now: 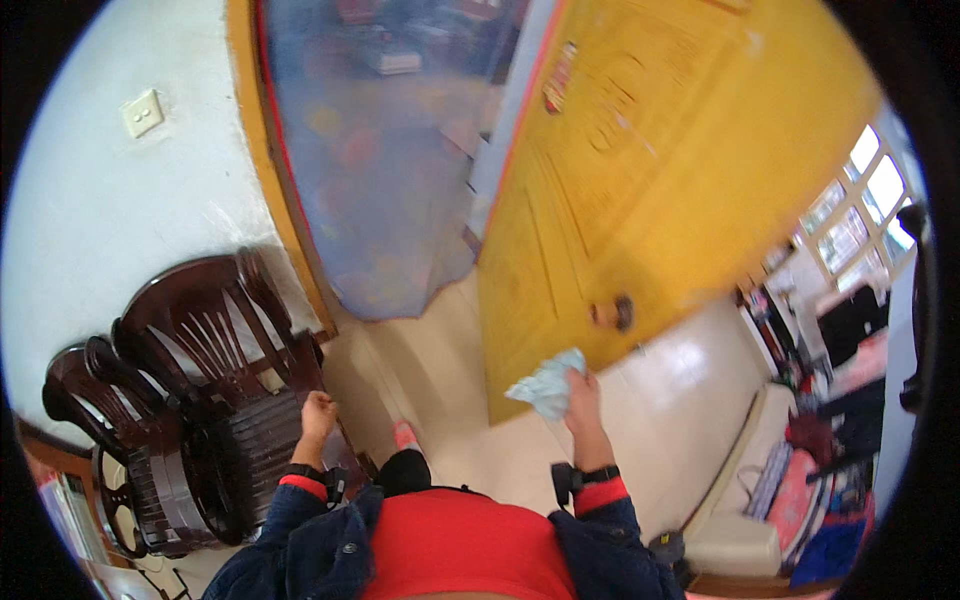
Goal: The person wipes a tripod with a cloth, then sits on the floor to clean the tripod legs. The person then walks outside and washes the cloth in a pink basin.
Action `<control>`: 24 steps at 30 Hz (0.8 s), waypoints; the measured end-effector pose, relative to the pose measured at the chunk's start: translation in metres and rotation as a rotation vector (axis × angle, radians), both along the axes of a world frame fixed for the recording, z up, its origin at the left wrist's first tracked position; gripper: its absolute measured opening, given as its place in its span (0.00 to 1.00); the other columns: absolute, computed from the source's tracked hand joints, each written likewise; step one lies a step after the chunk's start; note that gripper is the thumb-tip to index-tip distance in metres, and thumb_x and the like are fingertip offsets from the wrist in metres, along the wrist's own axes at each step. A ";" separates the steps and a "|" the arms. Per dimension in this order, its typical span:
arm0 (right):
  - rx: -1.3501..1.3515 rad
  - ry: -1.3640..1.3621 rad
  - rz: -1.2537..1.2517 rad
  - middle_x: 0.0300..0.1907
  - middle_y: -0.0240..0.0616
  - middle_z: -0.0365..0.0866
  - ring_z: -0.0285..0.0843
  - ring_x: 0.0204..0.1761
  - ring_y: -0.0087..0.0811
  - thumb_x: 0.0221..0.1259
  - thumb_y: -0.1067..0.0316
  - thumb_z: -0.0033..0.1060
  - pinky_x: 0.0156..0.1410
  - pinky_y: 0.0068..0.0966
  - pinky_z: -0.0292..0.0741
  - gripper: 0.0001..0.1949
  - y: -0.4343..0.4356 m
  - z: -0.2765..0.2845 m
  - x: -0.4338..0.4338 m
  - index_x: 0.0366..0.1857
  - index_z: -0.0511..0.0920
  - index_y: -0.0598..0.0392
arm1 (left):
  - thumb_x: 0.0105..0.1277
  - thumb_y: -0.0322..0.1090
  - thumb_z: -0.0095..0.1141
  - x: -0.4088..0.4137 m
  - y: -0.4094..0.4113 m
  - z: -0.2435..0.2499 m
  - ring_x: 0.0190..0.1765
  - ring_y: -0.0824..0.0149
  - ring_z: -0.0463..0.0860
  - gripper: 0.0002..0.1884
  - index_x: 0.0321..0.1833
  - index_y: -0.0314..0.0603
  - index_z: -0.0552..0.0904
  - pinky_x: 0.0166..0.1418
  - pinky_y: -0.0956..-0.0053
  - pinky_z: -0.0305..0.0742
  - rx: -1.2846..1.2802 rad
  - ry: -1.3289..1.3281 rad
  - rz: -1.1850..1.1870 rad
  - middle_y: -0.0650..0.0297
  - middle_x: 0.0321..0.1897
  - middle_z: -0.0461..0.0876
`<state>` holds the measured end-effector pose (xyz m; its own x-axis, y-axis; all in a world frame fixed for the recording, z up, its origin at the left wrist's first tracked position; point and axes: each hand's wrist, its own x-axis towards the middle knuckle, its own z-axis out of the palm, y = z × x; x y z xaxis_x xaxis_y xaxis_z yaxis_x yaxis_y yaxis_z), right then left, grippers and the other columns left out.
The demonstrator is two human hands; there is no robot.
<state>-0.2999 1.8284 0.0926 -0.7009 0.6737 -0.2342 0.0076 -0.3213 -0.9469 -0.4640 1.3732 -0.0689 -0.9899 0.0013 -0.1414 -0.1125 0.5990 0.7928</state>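
A crumpled pale blue cloth point(553, 384) is gripped in my right hand point(586, 405), in front of the lower part of a yellow panelled door point(645, 187). The door stands ajar, and its dark round knob point(622, 311) is a little above and to the right of that hand. My left hand point(318, 416) has its fingers curled, with nothing visible in them. It appears over the edge of a dark wooden slatted bench seat point(262, 442); whether it touches the wood I cannot tell.
A translucent patterned curtain point(375, 195) hangs in the doorway. Chair backs point(187, 322) line the white wall point(97, 240) at left, below a light switch point(142, 113). At right stands a cream sofa point(731, 540) with clothes and bags. Tiled floor point(502, 465) lies between.
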 end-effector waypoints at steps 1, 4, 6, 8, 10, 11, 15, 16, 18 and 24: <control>-0.067 0.045 -0.008 0.49 0.43 0.78 0.80 0.48 0.41 0.64 0.68 0.53 0.52 0.39 0.79 0.19 0.005 0.004 -0.018 0.58 0.68 0.60 | 0.58 0.29 0.61 -0.035 -0.005 -0.010 0.40 0.56 0.81 0.17 0.49 0.37 0.72 0.46 0.65 0.76 0.020 -0.005 -0.014 0.53 0.36 0.80; -0.011 -0.047 -0.269 0.55 0.45 0.74 0.77 0.53 0.42 0.64 0.65 0.52 0.54 0.42 0.78 0.23 0.065 -0.042 -0.025 0.62 0.64 0.61 | 0.57 0.29 0.64 -0.144 0.062 0.030 0.50 0.54 0.77 0.29 0.61 0.36 0.66 0.53 0.63 0.76 0.073 0.158 -0.099 0.49 0.48 0.74; 0.133 -0.041 -0.275 0.58 0.47 0.72 0.75 0.55 0.42 0.64 0.65 0.49 0.57 0.39 0.75 0.25 0.081 -0.070 -0.038 0.64 0.63 0.62 | 0.55 0.31 0.66 -0.240 0.076 0.043 0.55 0.53 0.73 0.37 0.66 0.36 0.61 0.54 0.65 0.76 0.317 0.212 -0.042 0.47 0.56 0.68; 0.165 -0.111 -0.434 0.56 0.46 0.73 0.76 0.53 0.41 0.63 0.67 0.48 0.56 0.38 0.76 0.24 0.087 -0.078 -0.035 0.63 0.64 0.63 | 0.53 0.34 0.69 -0.308 0.113 0.100 0.58 0.53 0.71 0.42 0.69 0.37 0.59 0.56 0.65 0.75 0.291 0.372 0.064 0.46 0.59 0.64; 0.247 -0.139 -0.517 0.55 0.47 0.74 0.77 0.51 0.43 0.63 0.68 0.48 0.54 0.39 0.76 0.24 0.085 -0.101 -0.047 0.62 0.64 0.64 | 0.52 0.38 0.70 -0.384 0.124 0.144 0.62 0.50 0.69 0.48 0.73 0.39 0.54 0.63 0.62 0.71 0.269 0.430 0.169 0.44 0.63 0.60; 0.290 -0.124 -0.526 0.55 0.48 0.73 0.77 0.50 0.45 0.62 0.68 0.47 0.53 0.40 0.76 0.24 0.073 -0.096 -0.059 0.62 0.63 0.65 | 0.52 0.39 0.71 -0.423 0.125 0.157 0.64 0.48 0.67 0.49 0.73 0.39 0.52 0.65 0.60 0.68 0.275 0.482 0.266 0.43 0.65 0.59; -0.048 -0.182 -0.358 0.50 0.45 0.78 0.80 0.47 0.43 0.63 0.67 0.51 0.50 0.40 0.78 0.19 0.083 -0.119 -0.114 0.57 0.69 0.61 | 0.52 0.44 0.72 -0.560 0.167 0.194 0.69 0.42 0.62 0.54 0.74 0.36 0.47 0.71 0.55 0.59 0.261 0.671 0.443 0.39 0.68 0.58; -0.054 -0.181 -0.302 0.49 0.44 0.78 0.80 0.46 0.42 0.63 0.67 0.52 0.50 0.39 0.78 0.18 0.068 -0.101 -0.157 0.56 0.71 0.60 | 0.51 0.46 0.72 -0.585 0.174 0.197 0.70 0.41 0.60 0.56 0.74 0.35 0.46 0.72 0.53 0.58 0.222 0.716 0.458 0.38 0.68 0.58; -0.111 -0.278 -0.183 0.47 0.42 0.79 0.80 0.45 0.40 0.63 0.68 0.54 0.49 0.39 0.78 0.16 0.058 -0.065 -0.253 0.53 0.72 0.60 | 0.51 0.47 0.73 -0.628 0.211 0.199 0.68 0.42 0.64 0.58 0.73 0.32 0.43 0.71 0.53 0.60 0.390 0.656 0.333 0.38 0.66 0.62; 0.408 -0.243 0.673 0.52 0.42 0.77 0.74 0.54 0.37 0.66 0.61 0.56 0.59 0.32 0.71 0.20 0.055 0.004 -0.564 0.58 0.72 0.60 | 0.55 0.43 0.70 -0.688 0.407 0.275 0.65 0.46 0.71 0.56 0.72 0.26 0.39 0.67 0.59 0.67 0.752 0.573 -0.068 0.39 0.64 0.67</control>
<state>-0.8642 1.8835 0.0966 -0.9464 0.1926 -0.2592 0.2957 0.1938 -0.9354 -1.1515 1.7804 0.2058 -0.9030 -0.0454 0.4272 0.4296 -0.1009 0.8973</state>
